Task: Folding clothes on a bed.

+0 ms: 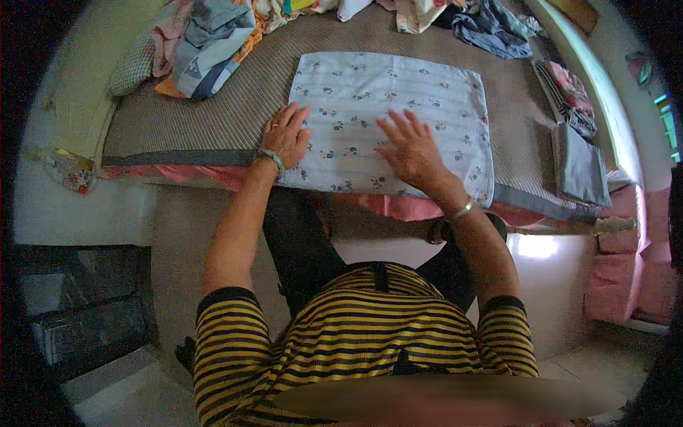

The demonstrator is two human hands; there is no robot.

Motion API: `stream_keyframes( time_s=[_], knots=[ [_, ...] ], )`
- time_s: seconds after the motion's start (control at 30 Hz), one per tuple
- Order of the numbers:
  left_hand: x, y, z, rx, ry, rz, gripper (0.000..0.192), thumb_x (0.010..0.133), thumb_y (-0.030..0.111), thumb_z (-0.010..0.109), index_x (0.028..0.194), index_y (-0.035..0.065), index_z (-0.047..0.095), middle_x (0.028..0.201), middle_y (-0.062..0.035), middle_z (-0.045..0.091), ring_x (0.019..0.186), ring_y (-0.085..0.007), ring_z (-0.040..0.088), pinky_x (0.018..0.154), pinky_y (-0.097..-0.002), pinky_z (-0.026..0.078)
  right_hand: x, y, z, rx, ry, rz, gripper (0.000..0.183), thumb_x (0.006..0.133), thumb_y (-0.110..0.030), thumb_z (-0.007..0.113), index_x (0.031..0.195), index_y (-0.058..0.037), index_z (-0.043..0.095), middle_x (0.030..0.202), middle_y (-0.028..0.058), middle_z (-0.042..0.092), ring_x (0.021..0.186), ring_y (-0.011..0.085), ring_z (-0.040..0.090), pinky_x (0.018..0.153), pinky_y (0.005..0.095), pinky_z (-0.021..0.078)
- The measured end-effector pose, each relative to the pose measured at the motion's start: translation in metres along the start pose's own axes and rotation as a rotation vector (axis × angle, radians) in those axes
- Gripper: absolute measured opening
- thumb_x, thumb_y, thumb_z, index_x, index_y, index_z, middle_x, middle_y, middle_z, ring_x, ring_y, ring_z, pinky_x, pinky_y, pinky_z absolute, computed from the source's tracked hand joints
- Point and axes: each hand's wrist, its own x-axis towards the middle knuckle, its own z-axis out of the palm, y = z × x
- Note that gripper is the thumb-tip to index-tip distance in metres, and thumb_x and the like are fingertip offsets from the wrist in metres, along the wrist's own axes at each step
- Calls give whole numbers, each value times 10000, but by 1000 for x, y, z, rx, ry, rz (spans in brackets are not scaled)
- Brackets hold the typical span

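Note:
Spread out before me on the bed is a pale blue cloth with a small flower print (368, 123), roughly rectangular, perhaps a pillowcase. Its near edge reaches the bed's front edge. My left hand (287, 134) rests palm down on the cloth's left edge, fingers slightly apart, a green bangle at the wrist. Over the right half of the cloth is my right hand (412, 152), fingers spread and a little blurred, with a silver bangle on the wrist. Whether the right palm touches the cloth cannot be told. Neither hand grips anything.
A striped grey-brown mat (197, 120) covers the bed. Heaped clothes (213, 48) lie at the far left, dark crumpled clothing (493, 32) at the far right. A folded grey cloth (580, 163) and folded patterned clothes (568, 96) sit along the right side. Pink covers (613, 283) stand right of the bed.

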Motion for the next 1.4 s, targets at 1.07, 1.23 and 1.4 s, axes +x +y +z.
stream_keyframes(
  time_s=[1.07,1.23,1.4],
  knots=[
    [154,62,30,-32,9,96,490,852,293,447,1317,144,398,1427,-143,281,1327,-302,253,1060,-496,208,49,177,28,-371,146,496,472,896,-416,410,1316,-202,423,1398,127,339,1307,331,271,989,583,234],
    [145,6,1,133,-59,-78,505,878,357,459,1342,174,378,1422,-124,289,1309,-291,282,1073,-430,239,66,133,17,-583,-227,373,407,875,-343,477,1242,-169,495,1309,139,426,1194,309,393,887,547,361],
    [164,14,2,258,-122,-97,528,915,397,394,1391,191,295,1446,-124,260,1338,-313,223,1097,-433,188,50,157,29,-364,201,528,482,894,-394,389,1316,-163,419,1385,148,345,1282,331,307,981,569,249]
  ],
)
